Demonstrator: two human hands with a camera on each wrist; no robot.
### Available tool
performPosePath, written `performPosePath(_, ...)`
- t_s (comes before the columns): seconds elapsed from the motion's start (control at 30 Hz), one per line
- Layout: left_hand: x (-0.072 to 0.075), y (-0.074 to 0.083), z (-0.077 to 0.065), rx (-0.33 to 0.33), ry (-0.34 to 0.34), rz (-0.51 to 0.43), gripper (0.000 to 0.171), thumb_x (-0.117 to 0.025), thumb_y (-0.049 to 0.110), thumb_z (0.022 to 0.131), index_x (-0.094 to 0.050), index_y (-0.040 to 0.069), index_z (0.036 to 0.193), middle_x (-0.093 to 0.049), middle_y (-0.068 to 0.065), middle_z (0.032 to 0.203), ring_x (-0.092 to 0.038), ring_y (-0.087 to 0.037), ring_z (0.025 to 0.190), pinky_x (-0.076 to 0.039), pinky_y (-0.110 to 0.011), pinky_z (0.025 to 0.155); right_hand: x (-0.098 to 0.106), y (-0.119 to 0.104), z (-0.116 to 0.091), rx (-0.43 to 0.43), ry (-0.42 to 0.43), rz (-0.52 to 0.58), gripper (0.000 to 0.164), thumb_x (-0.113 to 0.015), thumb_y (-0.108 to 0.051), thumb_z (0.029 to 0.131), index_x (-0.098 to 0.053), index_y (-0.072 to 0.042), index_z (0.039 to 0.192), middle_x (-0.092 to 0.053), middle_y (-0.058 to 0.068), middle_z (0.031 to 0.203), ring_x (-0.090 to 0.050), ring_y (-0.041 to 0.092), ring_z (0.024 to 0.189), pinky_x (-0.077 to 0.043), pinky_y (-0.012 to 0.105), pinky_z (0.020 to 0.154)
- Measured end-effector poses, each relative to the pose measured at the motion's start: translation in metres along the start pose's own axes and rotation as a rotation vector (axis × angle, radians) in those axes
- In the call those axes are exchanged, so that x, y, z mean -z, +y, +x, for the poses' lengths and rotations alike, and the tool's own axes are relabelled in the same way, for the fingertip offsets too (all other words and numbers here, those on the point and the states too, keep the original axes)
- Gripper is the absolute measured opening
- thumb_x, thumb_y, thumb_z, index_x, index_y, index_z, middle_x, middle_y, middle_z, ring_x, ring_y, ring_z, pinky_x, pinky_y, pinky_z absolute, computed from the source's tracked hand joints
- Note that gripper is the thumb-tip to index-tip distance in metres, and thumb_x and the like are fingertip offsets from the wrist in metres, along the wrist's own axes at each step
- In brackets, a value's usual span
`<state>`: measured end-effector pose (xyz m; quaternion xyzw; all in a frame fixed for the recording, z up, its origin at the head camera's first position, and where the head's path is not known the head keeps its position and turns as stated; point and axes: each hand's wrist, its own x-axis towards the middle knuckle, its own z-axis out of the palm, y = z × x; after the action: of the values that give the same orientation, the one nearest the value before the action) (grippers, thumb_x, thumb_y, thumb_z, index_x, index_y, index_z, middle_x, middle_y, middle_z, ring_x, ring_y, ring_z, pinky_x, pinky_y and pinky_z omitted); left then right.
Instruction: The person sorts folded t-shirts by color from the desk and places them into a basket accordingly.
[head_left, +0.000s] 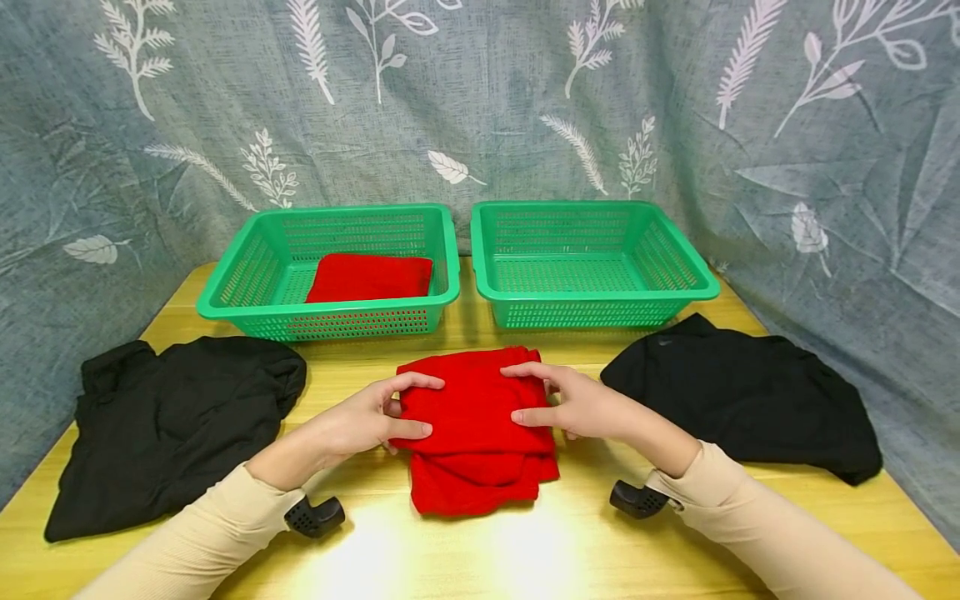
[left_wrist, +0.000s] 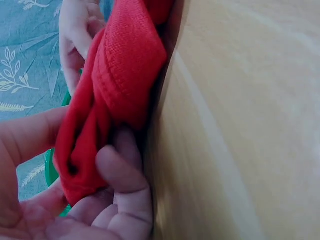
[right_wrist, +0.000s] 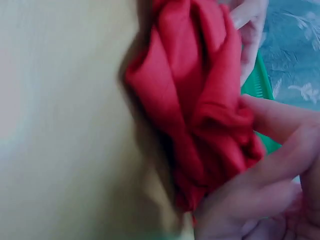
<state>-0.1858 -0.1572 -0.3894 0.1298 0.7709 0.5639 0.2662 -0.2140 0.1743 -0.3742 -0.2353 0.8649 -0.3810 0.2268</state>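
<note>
A folded red garment (head_left: 472,404) lies in several layers at the middle of the table, its lower folds sticking out toward me. My left hand (head_left: 390,412) grips its left side, thumb and a finger on top. In the left wrist view, other fingers (left_wrist: 125,175) curl under the cloth beside a stitched hem. At the opposite side my right hand (head_left: 573,402) holds the edge, thumb and forefinger over the top layer. Loose, bunched folds of the red garment (right_wrist: 200,110) show in the right wrist view, with fingers wrapped around their end.
Behind the garment stand two green baskets: the left basket (head_left: 330,313) holds a folded red cloth (head_left: 371,277), the right basket (head_left: 592,296) shows its bare bottom. Black garments lie at the left (head_left: 180,425) and right (head_left: 750,400) of the wooden table (head_left: 465,558). A patterned curtain (head_left: 480,100) hangs behind.
</note>
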Motion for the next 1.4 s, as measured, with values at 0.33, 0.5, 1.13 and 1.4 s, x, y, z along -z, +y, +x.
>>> performPosePath(0.33, -0.003, -0.002, -0.003, -0.012, 0.033, -0.018, 0.058, -0.080, 0.014, 0.097, -0.060, 0.017, 0.150, -0.064, -0.011, 0.115, -0.058, -0.021, 0.086, -0.047, -0.025, 0.063, -0.007, 0.004, 0.007, -0.053, -0.109, 0.308, 0.060, -0.077, -0.028, 0.101, -0.055, -0.023, 0.156, -0.069, -0.006, 0.074, -0.022, 0.014, 0.044, -0.025, 0.022, 0.046)
performPosePath(0.5, -0.002, 0.000, -0.006, -0.029, 0.099, -0.006, 0.055, -0.083, 0.013, 0.094, -0.067, 0.022, 0.146, -0.056, -0.009, 0.115, -0.045, -0.021, 0.076, -0.037, -0.023, 0.055, -0.005, 0.002, 0.006, -0.052, -0.075, 0.349, 0.056, -0.079, -0.025, 0.100, -0.060, -0.024, 0.153, -0.047, -0.011, 0.059, -0.025, 0.013, 0.043, -0.027, 0.021, 0.046)
performPosePath(1.13, 0.016, 0.021, -0.025, -0.145, 0.191, 0.001, 0.054, -0.080, 0.015, 0.097, -0.066, 0.019, 0.149, -0.065, -0.006, 0.107, -0.050, -0.017, 0.088, -0.057, -0.028, 0.076, 0.014, -0.030, 0.005, 0.044, 0.000, 0.324, 0.058, -0.080, -0.021, 0.099, -0.061, -0.031, 0.153, -0.055, -0.004, 0.062, -0.031, 0.014, 0.044, -0.032, 0.023, 0.047)
performPosePath(1.4, 0.024, 0.034, -0.033, -0.151, 0.247, 0.041, 0.058, -0.081, 0.016, 0.097, -0.064, 0.021, 0.152, -0.065, -0.003, 0.102, -0.048, -0.019, 0.081, -0.054, -0.029, 0.073, 0.021, -0.044, 0.009, 0.052, 0.021, 0.303, 0.059, -0.081, -0.024, 0.098, -0.061, -0.037, 0.152, -0.063, 0.000, 0.069, -0.033, 0.014, 0.049, -0.031, 0.023, 0.048)
